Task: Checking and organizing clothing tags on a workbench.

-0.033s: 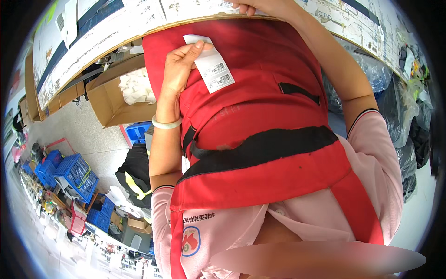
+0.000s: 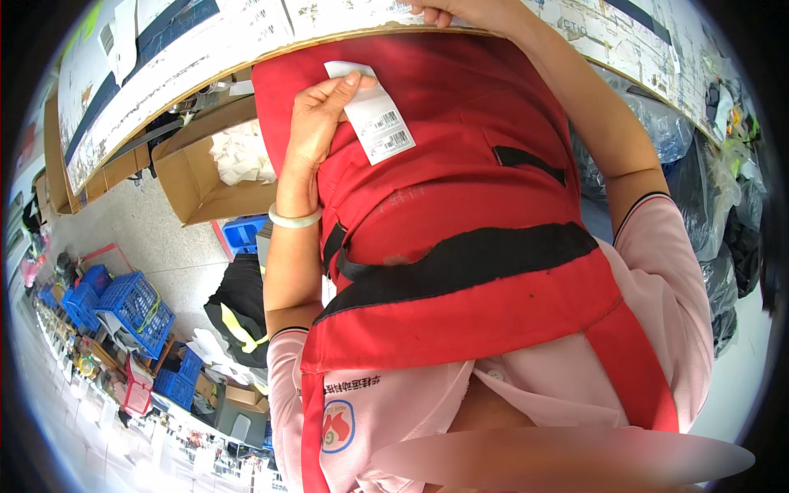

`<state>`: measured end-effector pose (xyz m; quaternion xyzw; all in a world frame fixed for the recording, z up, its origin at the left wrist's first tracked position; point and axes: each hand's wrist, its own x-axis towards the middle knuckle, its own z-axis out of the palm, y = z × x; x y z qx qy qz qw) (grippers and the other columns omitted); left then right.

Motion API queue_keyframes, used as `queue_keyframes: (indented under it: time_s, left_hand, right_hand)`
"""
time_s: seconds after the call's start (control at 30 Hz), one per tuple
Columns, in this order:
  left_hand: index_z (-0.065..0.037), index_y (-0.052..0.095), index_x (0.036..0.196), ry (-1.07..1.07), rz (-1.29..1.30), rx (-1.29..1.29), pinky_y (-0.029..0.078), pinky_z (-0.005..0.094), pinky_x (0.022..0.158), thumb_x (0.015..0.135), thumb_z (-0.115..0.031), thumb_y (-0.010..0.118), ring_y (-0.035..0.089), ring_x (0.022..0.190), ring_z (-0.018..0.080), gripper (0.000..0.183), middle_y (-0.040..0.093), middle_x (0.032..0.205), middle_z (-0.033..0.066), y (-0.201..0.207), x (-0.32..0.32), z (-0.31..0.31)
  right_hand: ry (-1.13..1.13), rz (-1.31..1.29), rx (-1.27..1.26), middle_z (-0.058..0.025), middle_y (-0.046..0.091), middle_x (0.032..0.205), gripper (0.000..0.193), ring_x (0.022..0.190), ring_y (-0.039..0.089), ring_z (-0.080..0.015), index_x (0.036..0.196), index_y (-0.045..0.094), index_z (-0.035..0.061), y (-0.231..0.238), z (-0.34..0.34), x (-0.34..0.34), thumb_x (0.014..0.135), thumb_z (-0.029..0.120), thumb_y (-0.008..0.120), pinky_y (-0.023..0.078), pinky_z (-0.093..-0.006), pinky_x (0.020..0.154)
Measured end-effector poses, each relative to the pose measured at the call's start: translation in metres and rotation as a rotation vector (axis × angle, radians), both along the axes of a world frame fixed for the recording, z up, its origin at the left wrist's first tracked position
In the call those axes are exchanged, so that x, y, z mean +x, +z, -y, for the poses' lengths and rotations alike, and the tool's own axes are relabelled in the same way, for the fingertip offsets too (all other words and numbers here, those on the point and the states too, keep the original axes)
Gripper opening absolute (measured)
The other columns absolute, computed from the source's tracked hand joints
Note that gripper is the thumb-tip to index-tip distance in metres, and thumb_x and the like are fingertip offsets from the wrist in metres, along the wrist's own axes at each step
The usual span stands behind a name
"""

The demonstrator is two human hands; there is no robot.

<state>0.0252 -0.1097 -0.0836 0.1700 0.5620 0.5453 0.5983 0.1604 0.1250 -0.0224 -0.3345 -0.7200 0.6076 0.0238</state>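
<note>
My left hand (image 2: 322,111) pinches a short white strip of barcode labels (image 2: 380,123) between thumb and fingers. The strip hangs over the red apron (image 2: 460,123), its printed end pointing down and to the right. At the top edge, my right hand (image 2: 460,11) rests over the worn white tabletop (image 2: 222,51) with its fingers curled in. Part of that hand is cut off by the picture's edge, and whatever its fingers hold cannot be made out.
Left under the table is an open cardboard box (image 2: 193,177) with crumpled white paper (image 2: 242,154). Blue plastic crates (image 2: 136,312) and a black bag (image 2: 238,300) stand on the floor at left. Clear plastic bags (image 2: 699,197) bulge at right. More sheets of labels (image 2: 255,20) lie on the tabletop.
</note>
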Motion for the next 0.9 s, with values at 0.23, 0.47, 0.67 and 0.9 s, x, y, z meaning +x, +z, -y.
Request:
queue_keyframes:
  time_s: [0.23,0.47,0.67,0.9]
  left_hand:
    - [0.003,0.072,0.104,0.009,-0.007,0.004,0.055,0.0246,0.070,0.098,-0.027,0.061,0.067,0.076,0.0127,0.032,0.072,0.091,0.0098,0.000,0.001,0.000]
    - [0.003,0.072,0.104,0.016,-0.010,0.003,0.055,0.0243,0.069,0.098,-0.027,0.060,0.067,0.076,0.0124,0.032,0.072,0.090,0.0095,0.001,0.002,0.000]
    - [0.003,0.072,0.104,0.011,-0.016,-0.008,0.055,0.0250,0.070,0.098,-0.027,0.061,0.067,0.076,0.0122,0.032,0.072,0.090,0.0093,-0.001,0.001,-0.001]
    - [0.001,0.073,0.102,0.019,-0.112,0.009,0.051,0.0229,0.071,0.099,-0.024,0.060,0.065,0.076,0.0096,0.028,0.072,0.091,0.0066,-0.006,0.001,0.002]
  right_hand:
    - [0.005,-0.006,0.008,-0.0088,0.064,0.068,0.018,0.055,0.061,-0.0127,0.090,0.067,-0.0061,0.001,0.001,0.000,0.090,0.012,0.065,0.051,-0.0248,0.049]
    - [-0.009,0.007,0.016,-0.0089,0.064,0.068,0.018,0.055,0.061,-0.0129,0.089,0.067,-0.0063,0.002,0.004,-0.001,0.090,0.012,0.065,0.052,-0.0253,0.050]
    - [0.008,0.005,0.175,-0.0087,0.064,0.067,0.017,0.055,0.060,-0.0140,0.085,0.068,-0.0048,0.001,0.009,-0.004,0.088,0.011,0.065,0.051,-0.0268,0.049]
    - [-0.039,-0.106,0.022,-0.0061,0.064,0.069,0.017,0.055,0.059,-0.0114,0.090,0.066,-0.0025,0.001,-0.002,0.009,0.092,0.014,0.064,0.048,-0.0249,0.049]
